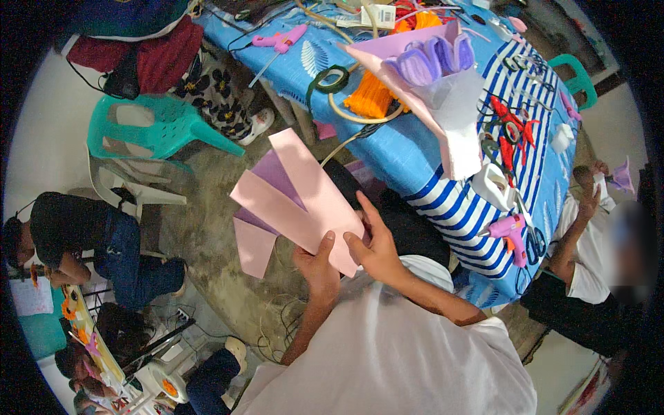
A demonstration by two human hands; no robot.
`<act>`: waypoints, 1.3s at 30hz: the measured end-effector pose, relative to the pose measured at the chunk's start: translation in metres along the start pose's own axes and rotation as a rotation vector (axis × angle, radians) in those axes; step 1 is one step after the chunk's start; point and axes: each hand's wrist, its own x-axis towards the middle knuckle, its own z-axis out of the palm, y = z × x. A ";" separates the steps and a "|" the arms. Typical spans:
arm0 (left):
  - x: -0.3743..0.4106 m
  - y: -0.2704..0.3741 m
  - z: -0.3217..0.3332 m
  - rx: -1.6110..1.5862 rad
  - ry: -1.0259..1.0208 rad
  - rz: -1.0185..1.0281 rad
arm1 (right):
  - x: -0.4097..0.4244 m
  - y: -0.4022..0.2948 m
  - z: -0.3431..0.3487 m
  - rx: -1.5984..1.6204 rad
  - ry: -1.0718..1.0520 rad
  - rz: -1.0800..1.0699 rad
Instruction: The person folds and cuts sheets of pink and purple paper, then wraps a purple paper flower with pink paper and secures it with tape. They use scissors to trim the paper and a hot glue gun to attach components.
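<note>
My left hand (320, 263) and my right hand (377, 248) both grip the narrow lower end of a folded pink-and-purple wrapping sheet (311, 199). Each thumb presses on its front face, and the fingers behind are mostly hidden. Pleated pink flaps fan out toward the upper left, with purple showing between them. The sheet is held in the air before my white shirt, beside the table. Across from it, on the table, a wrapped bouquet (436, 98) in pink and white holds fuzzy purple pipe-cleaner flowers (433, 59).
On the blue-covered table (415, 161) are a pink hot glue gun (508, 233), black-handled scissors (534, 244), green floral tape (332, 79), orange pipe cleaners (369, 96) and red tools (506, 135). A green plastic chair (150, 124) stands left. People sit on both sides; cables (275, 332) cross the floor.
</note>
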 end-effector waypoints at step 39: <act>-0.002 0.044 0.044 0.488 -0.696 0.088 | -0.017 -0.114 -0.092 0.002 0.059 -0.250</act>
